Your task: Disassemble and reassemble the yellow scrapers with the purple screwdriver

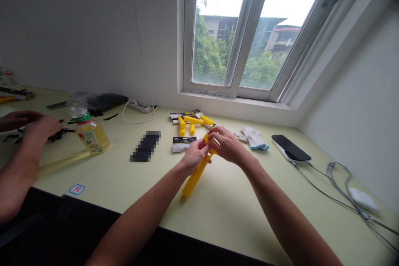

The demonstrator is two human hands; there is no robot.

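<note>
My left hand (193,156) is closed around the upper part of a yellow plastic handle (196,178), a long tube that slants down toward the table's front. At its top end, my right hand (225,143) pinches with bent fingers. The exact form of that end is hidden behind both hands. Just beyond my left hand lies a black-and-white printed card (183,144). Farther back, several shorter-looking yellow handles (192,126) lie in a loose pile among more black cards.
A white glove (253,138), a phone (291,147) and cables (327,197) lie to the right. Leftward are a pixelated dark object (146,146), a bottle of yellow drink (92,135), a power strip (140,106) and a co-worker's hands (43,126) over black pieces.
</note>
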